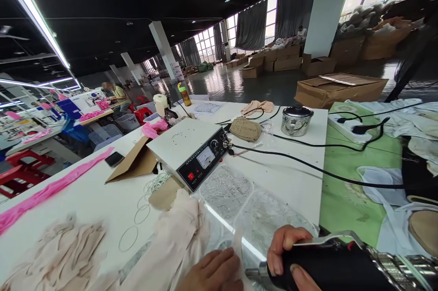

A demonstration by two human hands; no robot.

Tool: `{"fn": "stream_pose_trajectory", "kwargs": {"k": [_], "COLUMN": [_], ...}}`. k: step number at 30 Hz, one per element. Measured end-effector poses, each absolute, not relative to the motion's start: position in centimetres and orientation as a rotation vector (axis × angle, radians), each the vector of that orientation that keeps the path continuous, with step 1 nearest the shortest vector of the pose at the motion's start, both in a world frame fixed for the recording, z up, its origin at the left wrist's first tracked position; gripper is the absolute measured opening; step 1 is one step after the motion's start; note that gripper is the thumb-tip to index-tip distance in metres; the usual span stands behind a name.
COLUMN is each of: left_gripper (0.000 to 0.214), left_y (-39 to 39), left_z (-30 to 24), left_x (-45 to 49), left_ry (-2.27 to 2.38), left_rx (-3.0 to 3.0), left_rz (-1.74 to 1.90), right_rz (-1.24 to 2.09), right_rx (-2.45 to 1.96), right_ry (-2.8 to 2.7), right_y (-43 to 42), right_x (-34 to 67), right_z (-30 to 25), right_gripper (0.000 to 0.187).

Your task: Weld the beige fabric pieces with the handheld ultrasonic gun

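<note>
The right hand has its grip wrapped around a black handheld tool at the table's near edge. Just beside it, the left hand lies flat, pressing beige fabric. Beyond stands a white control box.

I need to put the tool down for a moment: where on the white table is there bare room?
Bare patches: the tabletop between the control box and the steel pot, though two black cables cross it, and the strip between the pink fabric and the cardboard. Crowded: near the left hand and right hand, with beige cloth and clear plastic.
</note>
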State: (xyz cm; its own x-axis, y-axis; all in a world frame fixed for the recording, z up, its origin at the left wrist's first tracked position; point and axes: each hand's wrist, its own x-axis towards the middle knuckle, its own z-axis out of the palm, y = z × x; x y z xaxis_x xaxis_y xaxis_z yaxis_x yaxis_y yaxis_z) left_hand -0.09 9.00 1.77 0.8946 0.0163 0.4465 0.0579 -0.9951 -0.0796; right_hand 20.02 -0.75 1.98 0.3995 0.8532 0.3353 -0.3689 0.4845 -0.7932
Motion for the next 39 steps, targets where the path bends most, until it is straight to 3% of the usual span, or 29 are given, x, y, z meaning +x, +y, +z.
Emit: {"fn": "stream_pose_trajectory", "kwargs": {"k": [14, 31, 39], "left_gripper": [0.007, 0.018, 0.021], "left_y": [9.4, 10.1, 10.1], "left_z": [2.3, 1.9, 2.8], "left_x": [-0.4, 0.1, 0.0], "left_ry": [0.04, 0.091, 0.012], "left_rx": [-3.022, -3.132, -3.259], "left_rz": [-0.586, -0.692, -0.517], "right_rz": [0.751, 0.715, 0.738], "right_rx": [-0.687, -0.696, -0.676], "right_ry": [-0.759, -0.841, -0.802], "right_y": [0.8, 3.5, 3.1], "right_x": [20.2, 19.9, 20.0], "right_z": [2.4, 1.7, 2.4], "right_gripper": [0.014, 0.009, 0.012]}}
